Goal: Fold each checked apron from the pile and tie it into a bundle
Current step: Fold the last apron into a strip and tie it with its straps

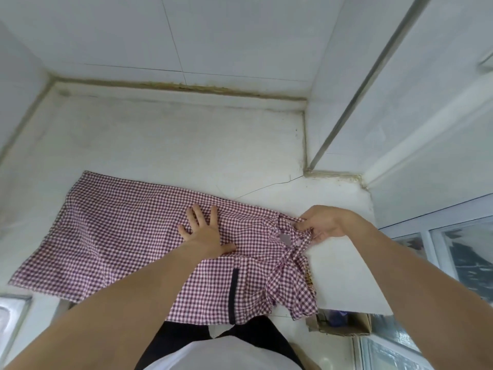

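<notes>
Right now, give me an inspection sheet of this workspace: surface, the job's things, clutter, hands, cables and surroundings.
Surface: white counter, stained, with a thin crack near the right corner.
Job's things: one checked apron spread flat, its near edge hanging over the counter front; apron straps bunched at its right end.
Clutter: cardboard box below the counter on the right.
Hands: left hand pressing flat on the apron; right hand pinching the straps.
Cables: nothing seen.
Surroundings: white tiled wall behind; grimy joint where the wall meets the counter.

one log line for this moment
stage: apron spread on counter, unfolded | left hand: flat on cloth | right hand: pinching straps | bundle: not tied
</notes>
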`<move>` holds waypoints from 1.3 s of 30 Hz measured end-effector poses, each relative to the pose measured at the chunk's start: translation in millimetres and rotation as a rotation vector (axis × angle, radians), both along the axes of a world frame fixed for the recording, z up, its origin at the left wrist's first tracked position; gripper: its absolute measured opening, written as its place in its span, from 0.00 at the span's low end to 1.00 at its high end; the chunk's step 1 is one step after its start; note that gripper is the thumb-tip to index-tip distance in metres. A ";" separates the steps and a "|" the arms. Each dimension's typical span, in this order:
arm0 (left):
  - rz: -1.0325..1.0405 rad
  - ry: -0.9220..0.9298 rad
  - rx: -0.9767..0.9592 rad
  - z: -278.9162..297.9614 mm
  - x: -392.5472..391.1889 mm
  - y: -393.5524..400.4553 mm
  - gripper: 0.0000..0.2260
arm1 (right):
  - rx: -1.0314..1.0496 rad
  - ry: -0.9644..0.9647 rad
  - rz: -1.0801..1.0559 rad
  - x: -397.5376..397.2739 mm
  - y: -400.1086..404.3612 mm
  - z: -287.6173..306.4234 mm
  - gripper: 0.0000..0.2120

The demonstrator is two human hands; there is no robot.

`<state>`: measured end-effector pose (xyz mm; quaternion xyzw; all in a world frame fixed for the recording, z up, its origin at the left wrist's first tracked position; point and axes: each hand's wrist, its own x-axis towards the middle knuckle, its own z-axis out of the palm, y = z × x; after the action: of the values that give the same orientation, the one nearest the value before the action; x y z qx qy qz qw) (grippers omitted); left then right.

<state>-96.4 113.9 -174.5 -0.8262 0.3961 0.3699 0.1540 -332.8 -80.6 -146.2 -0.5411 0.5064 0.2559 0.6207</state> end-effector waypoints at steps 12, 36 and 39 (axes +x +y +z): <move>0.016 0.020 0.045 1.9 10.8 0.1 0.60 | 0.080 -0.320 -0.090 -2.8 -27.6 45.1 0.17; -0.052 0.047 0.038 3.6 37.4 20.6 0.60 | -0.402 -0.148 -0.146 12.7 -15.4 73.3 0.07; -0.060 0.055 0.035 5.7 40.4 24.5 0.59 | -0.519 -0.184 -0.280 41.8 -27.0 98.6 0.06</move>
<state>-56.0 138.4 -168.8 -0.8006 0.4180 0.3948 0.1686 -291.0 -107.6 -47.6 -0.6273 0.5661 -0.0200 0.5344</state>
